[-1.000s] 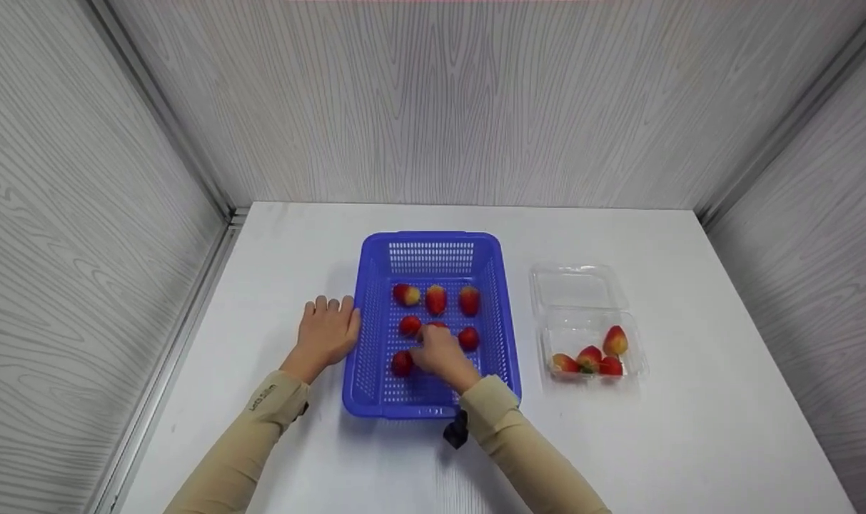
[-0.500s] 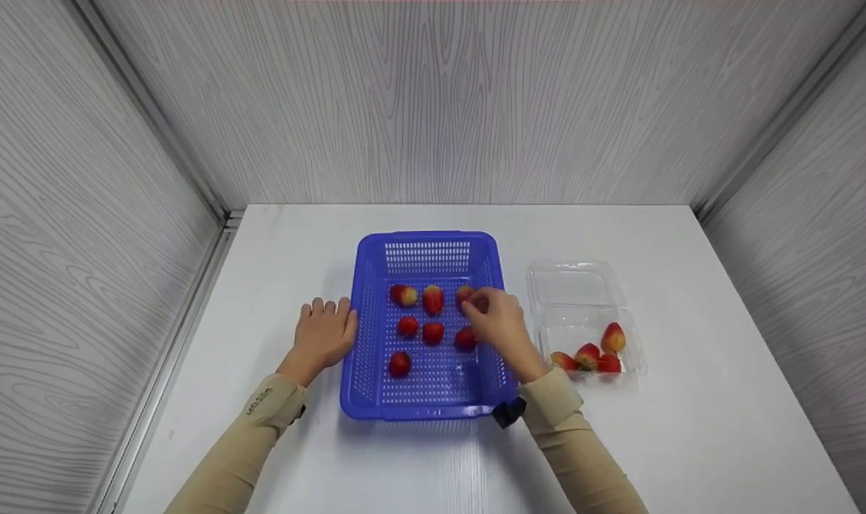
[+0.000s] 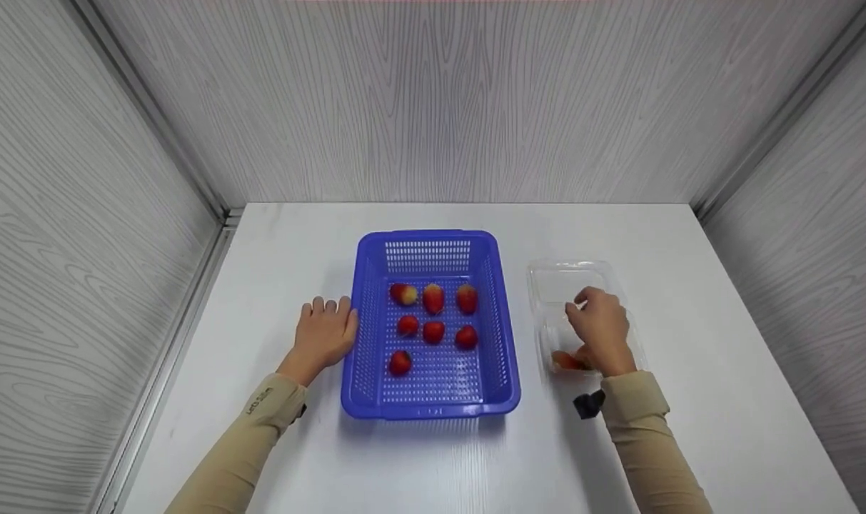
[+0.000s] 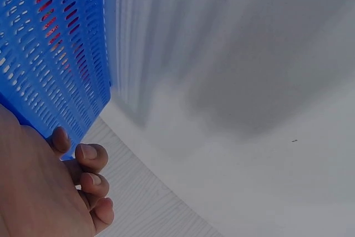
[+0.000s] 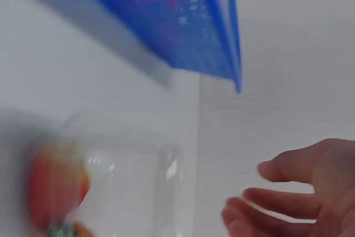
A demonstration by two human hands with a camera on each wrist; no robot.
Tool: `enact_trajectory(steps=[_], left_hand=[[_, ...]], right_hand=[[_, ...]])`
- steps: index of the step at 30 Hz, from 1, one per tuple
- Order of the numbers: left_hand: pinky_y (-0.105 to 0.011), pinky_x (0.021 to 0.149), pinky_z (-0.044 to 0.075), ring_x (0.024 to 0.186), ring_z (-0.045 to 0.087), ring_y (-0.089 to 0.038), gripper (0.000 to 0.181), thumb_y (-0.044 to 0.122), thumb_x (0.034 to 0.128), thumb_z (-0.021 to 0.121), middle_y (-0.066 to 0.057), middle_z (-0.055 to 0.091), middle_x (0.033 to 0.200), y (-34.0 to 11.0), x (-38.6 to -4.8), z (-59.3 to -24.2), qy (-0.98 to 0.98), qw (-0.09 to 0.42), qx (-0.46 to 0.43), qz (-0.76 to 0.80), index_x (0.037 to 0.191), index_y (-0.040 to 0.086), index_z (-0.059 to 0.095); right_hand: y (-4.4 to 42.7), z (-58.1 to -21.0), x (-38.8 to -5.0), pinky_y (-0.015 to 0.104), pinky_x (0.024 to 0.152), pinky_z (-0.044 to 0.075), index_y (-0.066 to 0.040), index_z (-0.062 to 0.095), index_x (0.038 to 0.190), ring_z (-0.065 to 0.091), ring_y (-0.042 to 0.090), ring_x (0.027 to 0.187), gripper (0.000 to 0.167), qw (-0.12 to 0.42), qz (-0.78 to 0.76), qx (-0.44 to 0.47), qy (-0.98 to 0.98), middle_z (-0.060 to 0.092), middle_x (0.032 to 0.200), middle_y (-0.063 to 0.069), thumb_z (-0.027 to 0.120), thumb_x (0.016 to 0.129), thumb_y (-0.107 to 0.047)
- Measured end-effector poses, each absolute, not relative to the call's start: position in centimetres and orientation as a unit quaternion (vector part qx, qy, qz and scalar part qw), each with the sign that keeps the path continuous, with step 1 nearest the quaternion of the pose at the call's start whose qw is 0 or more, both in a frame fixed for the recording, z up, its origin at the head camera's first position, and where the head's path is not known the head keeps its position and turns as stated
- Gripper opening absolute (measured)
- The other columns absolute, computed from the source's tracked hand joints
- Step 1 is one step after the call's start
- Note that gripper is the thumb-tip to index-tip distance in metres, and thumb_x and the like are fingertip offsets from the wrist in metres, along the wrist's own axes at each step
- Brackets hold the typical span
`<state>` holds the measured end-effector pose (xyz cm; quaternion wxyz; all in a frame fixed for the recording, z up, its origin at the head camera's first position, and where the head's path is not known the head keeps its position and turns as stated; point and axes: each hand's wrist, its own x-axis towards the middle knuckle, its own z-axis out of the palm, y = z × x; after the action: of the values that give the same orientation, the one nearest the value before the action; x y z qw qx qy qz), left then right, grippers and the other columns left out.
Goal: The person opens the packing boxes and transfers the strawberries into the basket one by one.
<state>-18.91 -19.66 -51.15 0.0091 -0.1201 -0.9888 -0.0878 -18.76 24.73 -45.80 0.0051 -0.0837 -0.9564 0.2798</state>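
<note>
On a white table [image 3: 725, 357], we see a blue basket [image 3: 430, 412] holding seven strawberries [image 3: 433, 333]: three in the far row, three across the middle, one alone nearer us on the left. Our left hand [image 3: 323, 334] rests against the basket's left rim, its fingers loosely bent. To the basket's right lies a clear plastic box [image 3: 560, 330], its lid [image 3: 557, 282] folded back. Our right hand [image 3: 598, 323] hovers over it, thumb and fingers parted. More strawberries sit inside, partly hidden by that hand, so we cannot count them.
</note>
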Motion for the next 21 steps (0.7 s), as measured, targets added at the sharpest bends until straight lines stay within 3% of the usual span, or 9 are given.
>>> enact_trajectory(steps=[7,16,21], left_hand=[[-0.052,0.079,0.033,0.086,0.046,-0.039,0.033,0.027,0.1037,0.034,-0.02,0.054,0.087,-19.6,-18.8,-51.2,-0.988,0.01,-0.118,-0.098,0.106,-0.001,0.052],[-0.052,0.08,0.033,0.086,0.045,-0.039,0.034,0.027,0.1039,0.033,-0.021,0.054,0.089,-19.6,-18.7,-50.9,-0.988,0.006,-0.116,-0.105,0.108,-0.001,0.051],[-0.052,0.08,0.032,0.086,0.044,-0.039,0.033,0.027,0.1042,0.033,-0.02,0.052,0.087,-19.6,-18.8,-50.7,-0.987,0.006,-0.114,-0.113,0.107,0.0,0.051]], right_hand=[[26.5,-48.8,-17.4,0.055,0.078,0.049,0.012,0.062,0.108,0.062,0.042,0.088,0.035,-0.08,0.24,-0.117,-0.96,0.062,0.108,0.032,0.064,0.085,-0.015],[26.7,-50.0,-16.8,0.05,0.079,0.049,0.014,0.063,0.105,0.058,0.036,0.086,0.036,-0.097,0.24,-0.132,-0.957,0.063,0.102,0.029,0.069,0.082,-0.013],[26.9,-50.6,-16.9,0.047,0.073,0.051,0.012,0.063,0.099,0.059,0.034,0.082,0.028,-0.099,0.259,-0.128,-0.952,0.064,0.094,0.026,0.068,0.08,-0.009]])
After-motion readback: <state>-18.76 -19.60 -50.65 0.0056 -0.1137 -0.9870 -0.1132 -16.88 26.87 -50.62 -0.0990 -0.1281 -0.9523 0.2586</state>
